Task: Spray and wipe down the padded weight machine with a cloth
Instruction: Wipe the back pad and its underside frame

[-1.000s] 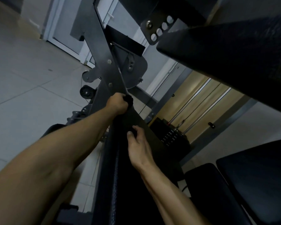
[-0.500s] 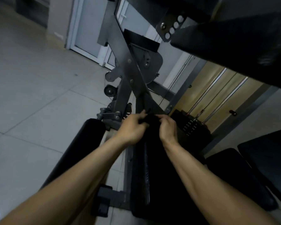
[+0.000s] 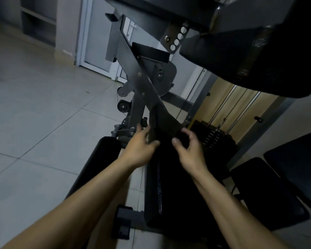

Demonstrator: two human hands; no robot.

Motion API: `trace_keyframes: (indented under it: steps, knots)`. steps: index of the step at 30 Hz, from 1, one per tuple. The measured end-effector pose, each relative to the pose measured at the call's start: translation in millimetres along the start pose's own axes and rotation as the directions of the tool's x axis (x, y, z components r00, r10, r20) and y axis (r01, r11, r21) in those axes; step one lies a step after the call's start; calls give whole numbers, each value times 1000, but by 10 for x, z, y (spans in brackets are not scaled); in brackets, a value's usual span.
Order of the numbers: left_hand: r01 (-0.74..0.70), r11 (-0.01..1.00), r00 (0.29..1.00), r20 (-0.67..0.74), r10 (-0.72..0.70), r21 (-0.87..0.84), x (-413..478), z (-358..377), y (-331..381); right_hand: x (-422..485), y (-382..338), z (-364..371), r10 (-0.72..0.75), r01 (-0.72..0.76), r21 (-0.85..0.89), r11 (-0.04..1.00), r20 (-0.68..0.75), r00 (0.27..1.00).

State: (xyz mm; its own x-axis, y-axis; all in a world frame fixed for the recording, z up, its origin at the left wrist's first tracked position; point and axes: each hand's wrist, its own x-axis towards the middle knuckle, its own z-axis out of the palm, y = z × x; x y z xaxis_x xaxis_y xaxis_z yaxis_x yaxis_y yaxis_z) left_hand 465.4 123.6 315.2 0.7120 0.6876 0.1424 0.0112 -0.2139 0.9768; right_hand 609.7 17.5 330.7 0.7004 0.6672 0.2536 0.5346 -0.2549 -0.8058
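Hands meet at the far end of the long black pad (image 3: 178,194) of the weight machine. I look down on them from the head camera.

My right hand (image 3: 190,150) is curled. Its thumb and fingers hold a bunch of the dark cloth (image 3: 164,123). The cloth lies over the far end of the pad and runs up onto the grey metal arm (image 3: 133,69) of the machine. It is nearly as dark as the pad, so I cannot see just where it ends.

My left hand (image 3: 140,148) is wide, with the fingers nearly straight. Its thumb touches the left edge of the cloth and its fingers reach along the side of the metal arm. I cannot tell if it grips anything.

A round black roller (image 3: 97,164) sits just left of the pad, over the grey tiled floor (image 3: 34,114). The stack of weights (image 3: 214,135) stands just past my right hand. Two more black pads (image 3: 267,191) are to the right. A big dark pad (image 3: 258,51) hangs above, near the top right corner.
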Motion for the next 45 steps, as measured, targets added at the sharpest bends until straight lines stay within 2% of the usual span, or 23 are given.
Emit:
trace_keyframes:
  steps: [2,3,6,12,14,16,19,22,25,27,29,32,34,37,41,43,45]
  knots:
    - [243,935,970,80,-230,-257,-145,15,-93,32,170,51,47,-11,-197,980,176,983]
    - [295,909,955,119,-272,-294,-187,48,-131,95,194,93,57,-7,-245,970,201,978]
    - [310,884,950,87,-298,-349,-137,91,-188,424,144,248,-2,60,-296,953,195,981]
    - [335,832,940,95,-328,-442,-60,132,-204,1011,-6,462,7,42,-314,949,153,988]
    - [354,810,932,101,-349,-467,-37,123,-224,991,-84,462,7,37,-292,956,147,989]
    - [402,756,909,123,-398,-518,-22,84,-269,745,-128,387,-39,95,-265,960,208,977]
    - [470,605,862,186,-472,-642,-28,8,-290,80,-146,150,-171,268,-251,930,348,922]
    - [495,474,836,251,-488,-729,-27,-39,-313,-562,-197,-100,-303,453,-207,867,503,810]
    - [489,426,823,240,-515,-761,-234,-68,-348,-712,-260,-201,-359,556,-205,805,577,733]
    - [530,460,802,245,-544,-713,-484,-46,-387,-452,-298,-127,-332,559,-310,769,554,764]
    - [581,460,776,285,-563,-672,-770,13,-388,-130,-350,21,-251,474,-392,788,499,830]
    - [583,400,761,304,-573,-707,-984,64,-298,61,-387,268,-201,398,-462,792,417,886]
    - [565,351,755,297,-585,-746,-1020,81,-197,-129,-425,281,-193,371,-422,827,407,893]
    - [532,310,742,258,-619,-788,-1023,64,-116,-727,-459,102,-261,470,-323,822,521,813]
    - [513,281,737,248,-629,-811,-1045,83,-80,-1450,-347,-145,-488,702,-225,676,577,655]
    - [482,343,749,176,-639,-806,-1079,123,-14,-1578,-179,-244,-575,772,-217,598,554,602]
    - [459,433,778,115,-618,-776,-1161,192,107,-1652,21,-375,-600,785,-246,568,529,600]
